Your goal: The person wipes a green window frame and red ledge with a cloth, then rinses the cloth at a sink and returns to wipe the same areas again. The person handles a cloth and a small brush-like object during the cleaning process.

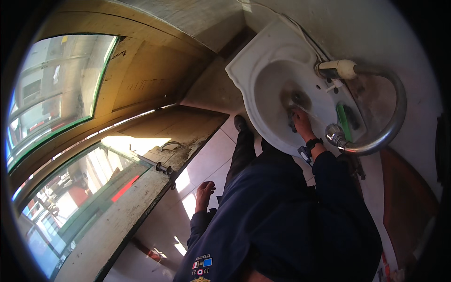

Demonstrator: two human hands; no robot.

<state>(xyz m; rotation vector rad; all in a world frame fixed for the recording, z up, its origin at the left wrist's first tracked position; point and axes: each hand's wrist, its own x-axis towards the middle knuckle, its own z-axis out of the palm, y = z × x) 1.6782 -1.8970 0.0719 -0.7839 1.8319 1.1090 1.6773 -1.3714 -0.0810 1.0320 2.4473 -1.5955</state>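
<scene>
My right hand (302, 121) reaches down into a white ceramic washbasin (269, 83), its fingers around a dark grey wad (292, 121) that looks like a rag or scouring pad. Just beyond the fingers lies the dark drain hole (298, 96), ringed by a brown stain. A thin streak, apparently water, runs from the spout of the curved metal tap (398, 105) toward the hand. Low by my side hangs my left hand (205, 192), fingers loosely bent with nothing visible in them. It is nearest to a worn wooden door (141, 208).
On the basin's rim a green brush or handle (343, 121) rests beside a dark patch. A white tap heater body (336, 68) and cables (299, 30) are at the wall. The door carries glass panes, a metal bolt (162, 167) and a handle (171, 144). Pale tiles (215, 151) cover the floor.
</scene>
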